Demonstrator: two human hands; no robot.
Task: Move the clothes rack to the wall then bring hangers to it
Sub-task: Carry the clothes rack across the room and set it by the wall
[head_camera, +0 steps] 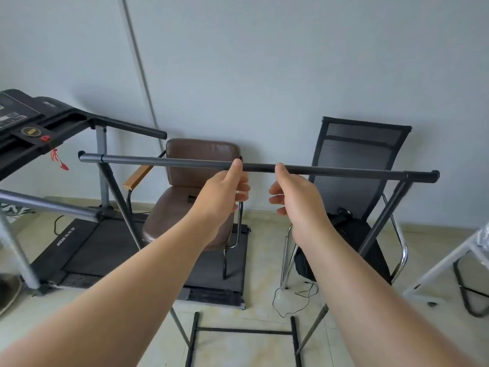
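A: So, where is the rack (330, 171) at this moment?

B: Dead centre, its top bar running from 9 o'clock to 3 o'clock, tilted a little lower at the 3 o'clock end. Its legs slant down to a foot frame on the floor (264, 300) at 6 o'clock.

A: And the hands?

B: Both are at the bar's middle, close together. The left hand (221, 193) has its thumb tip on the bar, fingers curled loosely below it and slightly apart. The right hand (296, 197) matches: thumb touching the bar, fingers bent underneath, not closed round it.

A: So neither is clamped on?

B: Neither grips fully; only the thumbs visibly touch.

A: What stands behind?

B: A brown chair (201, 165) at 12 o'clock, sitting on the treadmill (87, 242) belt, which stretches toward 9 o'clock. A mesh chair (362, 147) at 2 o'clock, against the wall (264, 62), with a black bag (352, 234) on its seat.

A: Any hangers?

B: I cannot tell.
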